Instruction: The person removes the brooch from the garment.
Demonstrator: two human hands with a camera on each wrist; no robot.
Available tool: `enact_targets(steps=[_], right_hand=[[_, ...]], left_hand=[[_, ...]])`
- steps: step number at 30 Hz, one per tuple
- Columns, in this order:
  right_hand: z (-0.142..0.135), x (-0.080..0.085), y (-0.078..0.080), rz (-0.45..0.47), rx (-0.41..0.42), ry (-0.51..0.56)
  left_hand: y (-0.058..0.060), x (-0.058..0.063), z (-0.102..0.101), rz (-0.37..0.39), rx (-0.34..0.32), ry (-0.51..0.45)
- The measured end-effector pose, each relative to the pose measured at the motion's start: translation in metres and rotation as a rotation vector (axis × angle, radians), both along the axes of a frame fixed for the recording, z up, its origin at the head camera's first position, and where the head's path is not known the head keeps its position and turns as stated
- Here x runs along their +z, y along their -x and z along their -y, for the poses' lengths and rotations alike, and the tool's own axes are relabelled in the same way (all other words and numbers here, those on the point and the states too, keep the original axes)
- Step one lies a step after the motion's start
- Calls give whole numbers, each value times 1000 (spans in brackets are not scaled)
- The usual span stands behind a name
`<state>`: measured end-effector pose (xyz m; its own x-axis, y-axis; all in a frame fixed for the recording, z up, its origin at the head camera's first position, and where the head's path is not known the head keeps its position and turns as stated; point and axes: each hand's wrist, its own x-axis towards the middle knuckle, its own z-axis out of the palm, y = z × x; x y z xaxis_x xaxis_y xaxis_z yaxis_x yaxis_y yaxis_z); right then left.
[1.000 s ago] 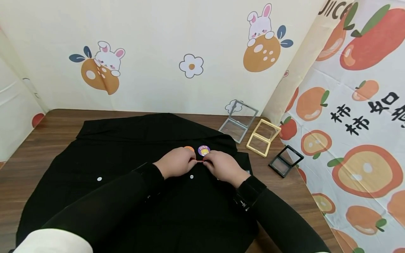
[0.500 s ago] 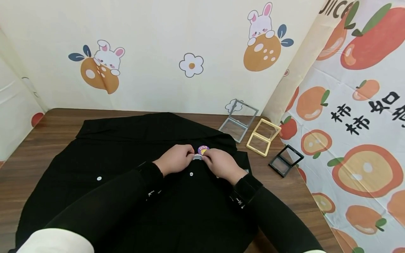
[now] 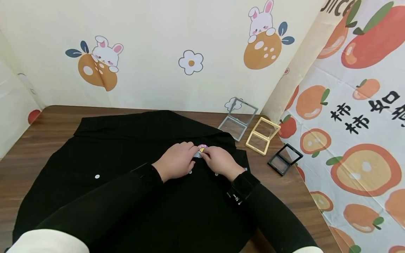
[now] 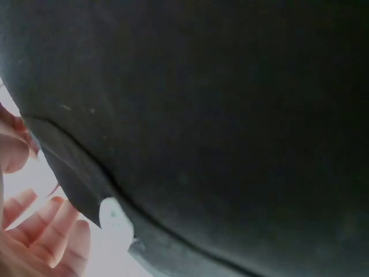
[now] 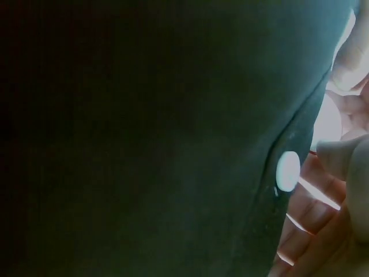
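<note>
Black button-up shirt (image 3: 126, 147) lies spread on the wooden table. Above its front my two hands meet at a small round pin badge (image 3: 197, 154), whose pale silvery back shows between them. The left hand (image 3: 175, 161) grips its left edge, while the right hand (image 3: 221, 161) pinches the other side with thumb and fingers. Just behind them a purple badge (image 3: 203, 146) is partly covered by the fingers. In the right wrist view the held badge (image 5: 327, 121) is an overexposed disc. Dark cloth with a white button (image 5: 288, 171) fills most of both wrist views.
Three hinged clear-windowed frames stand or lie at the right: silver (image 3: 237, 121), yellow (image 3: 262, 136) and black (image 3: 284, 159). The table (image 3: 47, 140) ends at a patterned cream wall cloth (image 3: 142, 70) behind and a fruit-print cloth (image 3: 364, 168) at right.
The held badge has tilted from edge-on to showing its silvery back. The left hand has turned over it slightly, and the purple badge is now more covered. The head view has shifted slightly.
</note>
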<state>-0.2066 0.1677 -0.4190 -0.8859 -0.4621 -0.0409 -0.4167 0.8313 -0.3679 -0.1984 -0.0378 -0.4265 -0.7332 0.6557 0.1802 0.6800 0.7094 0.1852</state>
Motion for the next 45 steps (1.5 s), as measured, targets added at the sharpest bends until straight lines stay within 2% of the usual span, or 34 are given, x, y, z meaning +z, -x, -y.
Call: enact_targets(steps=[4, 8, 18, 25, 29, 38, 45], right_hand=[[3, 1, 2, 12, -1, 2], [4, 2, 2, 25, -9, -9], [4, -2, 4, 38, -2, -32], [4, -7, 6, 51, 9, -46], [3, -7, 5, 59, 16, -38], [5, -4, 0, 64, 29, -70], [6, -2, -5, 26, 39, -87]], left_hand=[[-3, 4, 4, -65, -19, 76], [-6, 6, 8, -55, -15, 122], [-8, 5, 16, 198, 57, 95], [-5, 4, 22, 316, 53, 79], [-3, 3, 22, 326, 53, 95], [0, 2, 17, 292, 86, 162], [2, 1, 19, 327, 122, 167]])
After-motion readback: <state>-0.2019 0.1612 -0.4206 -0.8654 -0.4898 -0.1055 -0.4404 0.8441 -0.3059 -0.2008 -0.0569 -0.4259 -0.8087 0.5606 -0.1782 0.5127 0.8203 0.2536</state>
